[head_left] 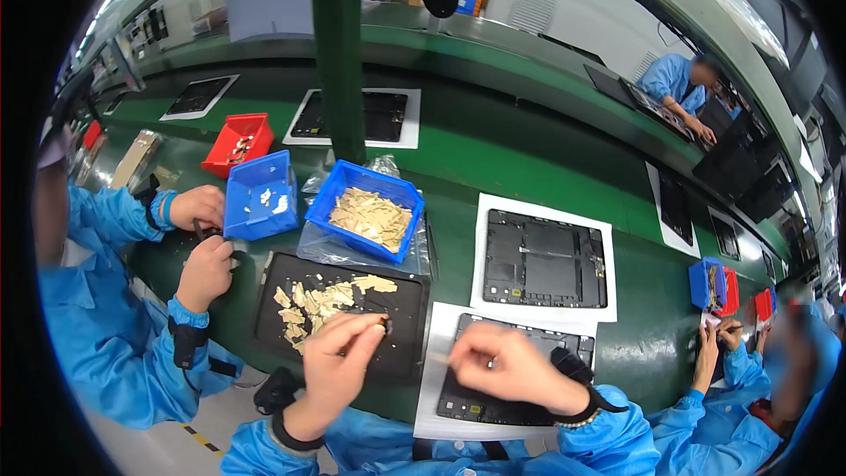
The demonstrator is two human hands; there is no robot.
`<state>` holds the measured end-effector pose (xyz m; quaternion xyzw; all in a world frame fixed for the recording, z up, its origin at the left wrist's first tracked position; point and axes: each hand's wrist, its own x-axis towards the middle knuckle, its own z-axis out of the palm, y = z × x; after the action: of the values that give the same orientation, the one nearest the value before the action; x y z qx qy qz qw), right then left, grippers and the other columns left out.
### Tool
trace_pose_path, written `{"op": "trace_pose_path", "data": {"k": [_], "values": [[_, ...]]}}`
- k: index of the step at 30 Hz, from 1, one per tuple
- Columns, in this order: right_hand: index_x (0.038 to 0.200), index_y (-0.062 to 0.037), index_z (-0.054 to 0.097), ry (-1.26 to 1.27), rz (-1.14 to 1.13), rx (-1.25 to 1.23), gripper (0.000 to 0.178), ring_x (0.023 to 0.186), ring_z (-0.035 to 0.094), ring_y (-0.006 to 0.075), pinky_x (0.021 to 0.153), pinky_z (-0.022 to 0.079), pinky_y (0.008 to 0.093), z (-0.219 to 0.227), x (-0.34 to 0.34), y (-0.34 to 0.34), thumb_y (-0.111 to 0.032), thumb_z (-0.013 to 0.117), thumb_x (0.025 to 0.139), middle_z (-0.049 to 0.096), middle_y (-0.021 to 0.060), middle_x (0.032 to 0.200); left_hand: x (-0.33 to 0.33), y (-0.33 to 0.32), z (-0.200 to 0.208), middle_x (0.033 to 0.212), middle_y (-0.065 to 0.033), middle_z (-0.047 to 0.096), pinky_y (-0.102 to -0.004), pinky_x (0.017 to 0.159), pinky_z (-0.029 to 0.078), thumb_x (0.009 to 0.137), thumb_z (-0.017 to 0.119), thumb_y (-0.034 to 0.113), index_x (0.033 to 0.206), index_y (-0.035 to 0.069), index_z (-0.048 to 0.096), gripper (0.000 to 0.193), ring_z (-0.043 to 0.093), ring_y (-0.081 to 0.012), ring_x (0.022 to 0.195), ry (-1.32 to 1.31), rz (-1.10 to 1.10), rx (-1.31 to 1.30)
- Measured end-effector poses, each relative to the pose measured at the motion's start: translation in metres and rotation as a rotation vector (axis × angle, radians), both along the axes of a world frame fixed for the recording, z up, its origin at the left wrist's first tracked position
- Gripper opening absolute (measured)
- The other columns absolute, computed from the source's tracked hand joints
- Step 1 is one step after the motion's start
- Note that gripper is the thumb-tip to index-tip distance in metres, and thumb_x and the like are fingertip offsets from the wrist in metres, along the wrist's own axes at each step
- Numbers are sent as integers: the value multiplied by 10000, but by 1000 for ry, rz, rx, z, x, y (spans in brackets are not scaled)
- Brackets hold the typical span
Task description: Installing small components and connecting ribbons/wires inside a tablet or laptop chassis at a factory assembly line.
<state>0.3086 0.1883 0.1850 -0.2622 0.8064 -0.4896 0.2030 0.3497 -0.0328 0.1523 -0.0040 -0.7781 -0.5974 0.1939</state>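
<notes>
My left hand [339,360] is over the black tray [275,317], thumb and forefinger pinched on a small dark piece [385,323] too small to name. Flat tan pieces [315,301] lie scattered in that tray. To its right, my right hand [504,365] is closed in a pinch above a black tablet-like housing [458,407] on a white sheet [427,419]. A small pale strip [438,358] sticks out from its fingertips, slightly blurred. The hand and wrist hide part of the housing.
Beyond the tray, a blue bin [407,198] holds many tan pieces, beside another blue bin [260,227] and a red bin [220,159]. Another black housing [546,260] lies farther back. A green post [337,53] rises ahead. Co-workers sit left [115,300] and right [723,432].
</notes>
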Motion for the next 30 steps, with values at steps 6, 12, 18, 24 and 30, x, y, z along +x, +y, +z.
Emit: {"op": "trace_pose_path", "data": {"k": [6,12,18,24,30], "values": [[803,-37,617,756,-251,-94,100,687,626,290,624,502,374,24,-87,-67,-136,624,815,607,107,798,-5,-3,16,720,-94,654,-290,579,447,803,663,26,1096,-12,650,295,570,-172,628,41,-118,-263],[806,-23,629,575,-55,137,146,796,630,337,661,500,412,2,-70,-33,-167,626,832,635,137,862,7,8,10,716,-49,645,-212,537,427,795,675,8,1190,-7,507,430,515,-72,560,-121,-192,-258],[989,-15,656,192,-60,-10,200,634,567,159,596,459,281,2,6,44,-149,673,842,599,71,860,-1,49,14,697,-59,668,-240,505,458,798,717,85,985,18,475,314,595,-107,546,-78,-405,-371],[941,-24,663,69,-82,-116,153,604,517,115,554,427,255,-10,20,70,-123,689,828,580,48,853,-4,80,15,755,-44,681,-301,539,513,794,710,135,998,52,509,299,667,-186,651,-93,-519,-414],[858,-21,657,-9,-149,-128,63,597,506,97,537,409,235,-16,32,95,-69,668,819,573,34,825,8,90,4,767,-38,675,-246,523,471,799,726,188,1165,57,522,439,618,-113,611,-333,-629,-193]]}}
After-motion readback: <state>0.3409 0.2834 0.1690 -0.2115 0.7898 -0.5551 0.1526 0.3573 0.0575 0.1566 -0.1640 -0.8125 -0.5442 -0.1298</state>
